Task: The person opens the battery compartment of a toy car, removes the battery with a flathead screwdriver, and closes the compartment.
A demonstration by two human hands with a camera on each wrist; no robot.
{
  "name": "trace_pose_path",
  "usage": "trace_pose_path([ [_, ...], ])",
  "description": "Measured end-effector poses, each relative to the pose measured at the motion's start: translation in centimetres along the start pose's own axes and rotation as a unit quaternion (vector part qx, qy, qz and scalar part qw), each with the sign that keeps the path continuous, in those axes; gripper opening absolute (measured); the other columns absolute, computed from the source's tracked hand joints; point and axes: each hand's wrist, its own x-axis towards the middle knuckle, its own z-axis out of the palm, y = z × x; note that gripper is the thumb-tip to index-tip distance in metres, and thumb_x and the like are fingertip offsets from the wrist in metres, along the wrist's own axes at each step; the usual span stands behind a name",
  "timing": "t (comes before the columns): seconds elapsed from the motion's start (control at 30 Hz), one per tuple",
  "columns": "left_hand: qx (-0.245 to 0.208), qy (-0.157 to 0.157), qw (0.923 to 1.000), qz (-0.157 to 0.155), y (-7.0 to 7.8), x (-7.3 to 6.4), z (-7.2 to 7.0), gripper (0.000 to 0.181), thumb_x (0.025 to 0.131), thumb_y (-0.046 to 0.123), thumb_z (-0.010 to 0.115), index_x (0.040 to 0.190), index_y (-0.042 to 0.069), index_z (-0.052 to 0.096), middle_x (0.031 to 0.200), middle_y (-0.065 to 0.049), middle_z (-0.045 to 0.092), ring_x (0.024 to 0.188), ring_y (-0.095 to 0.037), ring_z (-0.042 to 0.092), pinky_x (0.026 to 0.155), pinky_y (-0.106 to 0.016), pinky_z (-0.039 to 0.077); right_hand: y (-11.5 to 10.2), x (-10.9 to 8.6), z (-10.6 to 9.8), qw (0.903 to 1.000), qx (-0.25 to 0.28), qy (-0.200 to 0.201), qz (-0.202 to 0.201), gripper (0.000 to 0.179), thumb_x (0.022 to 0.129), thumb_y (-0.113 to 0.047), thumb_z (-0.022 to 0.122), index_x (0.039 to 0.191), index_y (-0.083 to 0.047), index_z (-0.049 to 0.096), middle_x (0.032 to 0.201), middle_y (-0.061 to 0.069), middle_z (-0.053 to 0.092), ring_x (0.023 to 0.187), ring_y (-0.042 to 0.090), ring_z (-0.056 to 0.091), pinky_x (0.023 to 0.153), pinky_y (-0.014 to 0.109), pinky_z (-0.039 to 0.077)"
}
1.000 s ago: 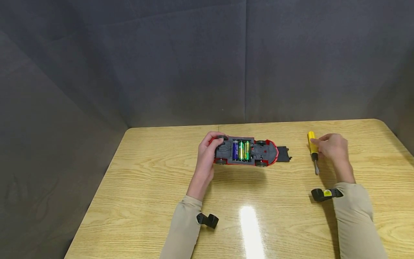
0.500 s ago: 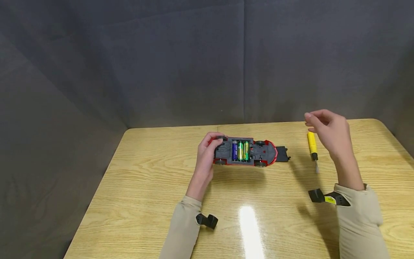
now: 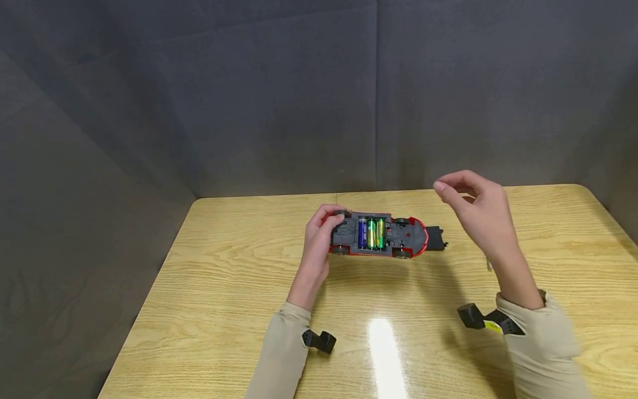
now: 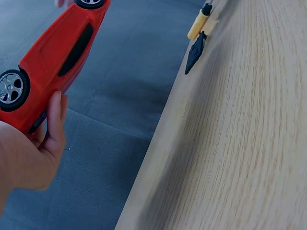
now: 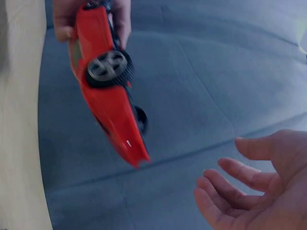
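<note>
My left hand (image 3: 315, 244) grips one end of a red toy car (image 3: 411, 235), held upside down above the table. Its dark underside faces up, with three batteries (image 3: 371, 233) lying side by side in the uncovered compartment, one blue and two green-gold. To the right of the car, my right hand (image 3: 478, 213) hangs in the air, fingers loosely bent and holding nothing. A black battery cover (image 3: 436, 238) lies on the table past the car's right end. The yellow-handled screwdriver (image 4: 197, 25) shows in the left wrist view; in the head view my right arm hides all but its tip.
The wooden table (image 3: 224, 310) has rounded back corners. Dark grey cloth (image 3: 279, 111) hangs behind it and at both sides. Each sleeve carries a small black wrist camera (image 3: 320, 341).
My right hand let go of the screwdriver on the table, rose, and moved left toward the car. The left hand and the car have stayed in place.
</note>
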Motion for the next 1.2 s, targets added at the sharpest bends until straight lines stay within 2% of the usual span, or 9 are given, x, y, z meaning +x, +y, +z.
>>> trace_pose_path([
  [0.17,0.000,-0.003,1.0000,-0.001,-0.1,0.0,0.0,0.015,0.095,0.016,0.060,0.105,0.016,0.070,0.109,-0.004,0.063,0.095,-0.021,0.055,0.073,-0.031,0.050,-0.8,-0.4,1.9,0.9979,0.000,-0.037,-0.053,0.023,0.099,-0.019,0.070,0.115,-0.002,0.073,0.111,0.006,0.069,0.105,0.011,0.062,0.095,0.021,0.049],
  [0.3,0.003,0.000,1.0000,0.000,0.0,0.0,0.0,0.015,0.095,0.016,0.060,0.105,0.015,0.070,0.110,-0.004,0.064,0.096,-0.020,0.056,0.074,-0.031,0.050,-1.0,-0.6,3.3,0.9930,-0.004,-0.069,-0.096,0.019,0.097,-0.013,0.072,0.114,-0.003,0.073,0.115,0.010,0.069,0.111,0.025,0.063,0.102,0.045,0.050],
  [0.4,0.003,0.004,1.0000,-0.001,-0.1,0.0,0.1,0.014,0.095,0.015,0.061,0.105,0.013,0.071,0.109,-0.004,0.065,0.095,-0.020,0.056,0.075,-0.031,0.050,-1.0,-0.8,4.2,0.9887,-0.018,-0.090,-0.119,0.020,0.097,-0.012,0.073,0.115,-0.004,0.073,0.118,0.011,0.069,0.113,0.031,0.063,0.095,0.055,0.052],
  [0.53,0.003,0.004,1.0000,-0.003,-0.1,0.0,0.3,0.014,0.095,0.015,0.061,0.105,0.013,0.071,0.109,-0.004,0.065,0.095,-0.021,0.056,0.075,-0.031,0.050,-0.9,-1.0,5.0,0.9831,-0.042,-0.113,-0.138,0.020,0.096,-0.012,0.073,0.115,-0.005,0.074,0.120,0.012,0.069,0.114,0.032,0.063,0.090,0.055,0.052],
  [0.77,0.000,0.003,1.0000,-0.001,-0.2,0.0,0.3,0.016,0.096,0.015,0.061,0.108,0.010,0.070,0.110,-0.004,0.065,0.095,-0.020,0.056,0.076,-0.031,0.049,-0.9,-1.2,5.9,0.9767,-0.050,-0.140,-0.155,0.020,0.095,-0.010,0.075,0.114,-0.004,0.074,0.121,0.014,0.069,0.115,0.033,0.062,0.093,0.055,0.050],
  [1.03,-0.008,-0.002,1.0000,-0.001,-0.2,0.0,0.3,0.015,0.096,0.015,0.061,0.107,0.012,0.070,0.110,-0.005,0.065,0.097,-0.020,0.057,0.076,-0.031,0.051,-0.6,-1.6,7.2,0.9694,-0.070,-0.138,-0.191,0.026,0.089,-0.007,0.081,0.112,0.001,0.075,0.124,0.018,0.066,0.121,0.037,0.058,0.096,0.057,0.049],
  [1.2,-0.007,-0.001,1.0000,-0.004,0.0,0.0,0.2,0.016,0.097,0.015,0.061,0.109,0.009,0.070,0.111,-0.006,0.065,0.097,-0.020,0.057,0.076,-0.030,0.050,-0.5,-1.9,7.9,0.9667,-0.068,-0.124,-0.213,0.026,0.085,-0.002,0.083,0.110,0.003,0.075,0.122,0.018,0.065,0.117,0.038,0.053,0.096,0.057,0.045],
])
